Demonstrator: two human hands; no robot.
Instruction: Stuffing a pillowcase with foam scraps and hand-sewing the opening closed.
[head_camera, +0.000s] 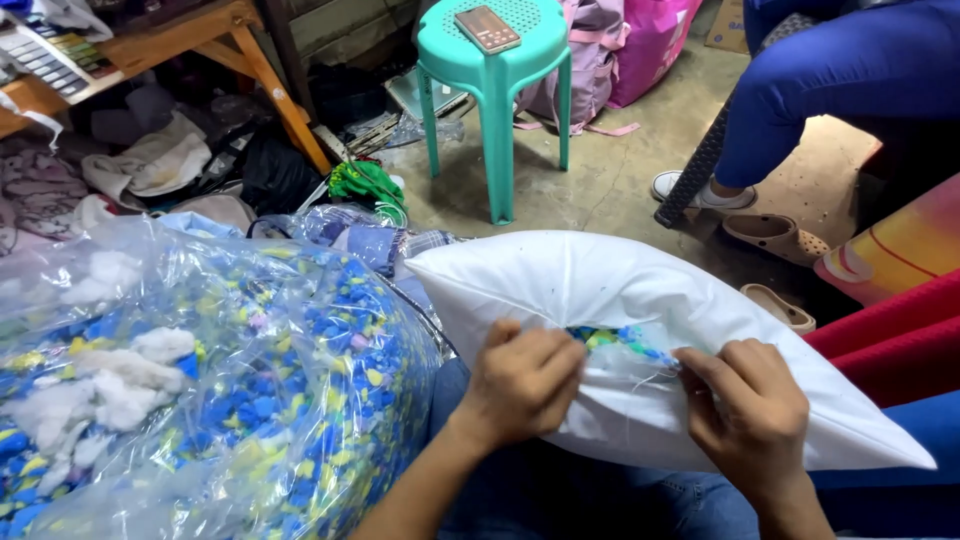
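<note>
A plump white fabric pillow (640, 300), lying across the lap and largely filled, is pinched by the closed left hand (520, 385) and right hand (750, 415) at its open seam gap (620, 340), foam bits showing, closure judged outstanding, clear plastic bag of blue-yellow foam scraps (230, 400) beside.

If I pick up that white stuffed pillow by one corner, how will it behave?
The white pillow would probably sag, since its cloth wrinkles softly. It likely feels light, being filled with foam bits. Those may spill through the open gap between the left hand and right hand.
</note>
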